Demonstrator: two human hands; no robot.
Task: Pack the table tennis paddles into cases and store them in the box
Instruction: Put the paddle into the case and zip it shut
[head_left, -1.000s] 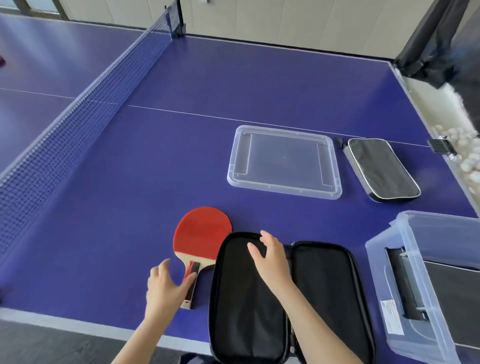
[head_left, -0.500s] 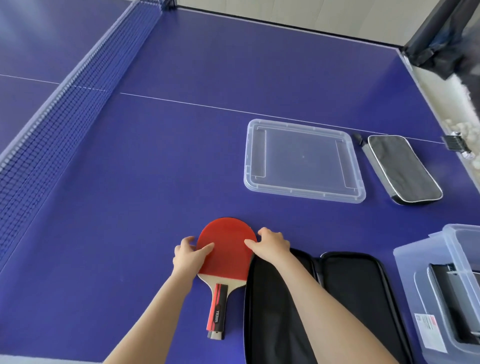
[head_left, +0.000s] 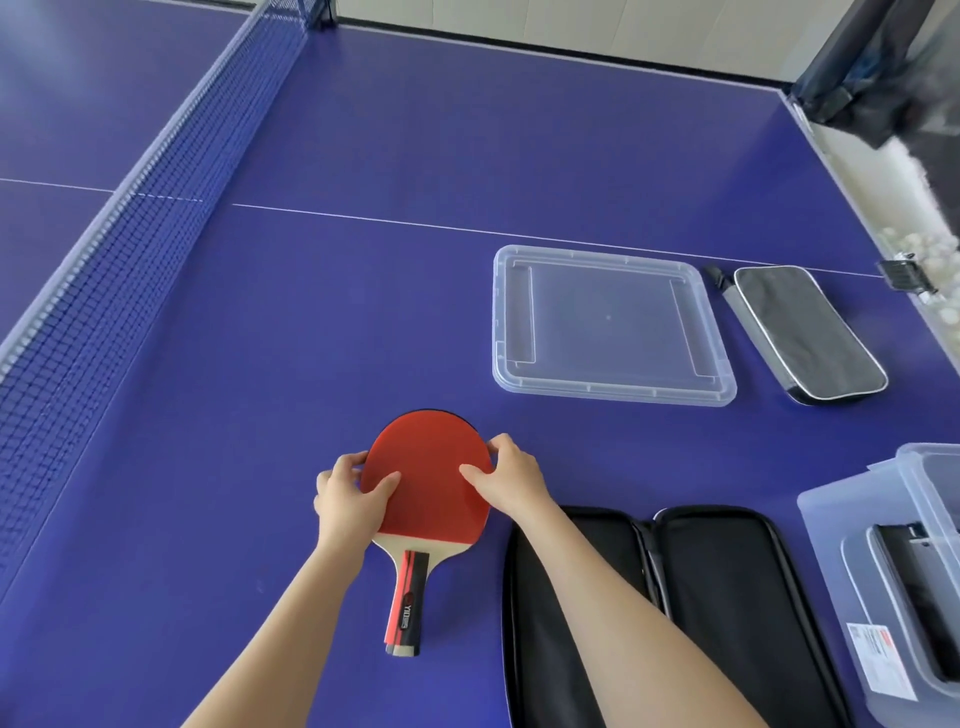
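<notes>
A red-faced table tennis paddle (head_left: 428, 483) lies on the blue table tennis table (head_left: 337, 291) near the person, held between both hands; the left hand (head_left: 347, 501) pinches the left rim of the blade, thumb on the red rubber, and the right hand (head_left: 511, 480) pinches the right rim the same way; whether the blade is raised off the surface cannot be told. The paddle's long axis runs near to far, with the handle pointing back toward the person.

Just right of it an open black case (head_left: 717, 613) lies spread flat in two halves, its length also running near to far; the right forearm crosses its near left corner, so the right hand is the nearer one to it. The move likely called for is a short shift rightward, with little turning; nothing stands between paddle and case.

Farther right sits a clear plastic box (head_left: 831, 525) with something dark (head_left: 930, 608) inside; beyond, a clear lid (head_left: 613, 325) lies flat, with a closed grey case (head_left: 808, 332) just right of it; the net (head_left: 130, 249) runs along the left.
</notes>
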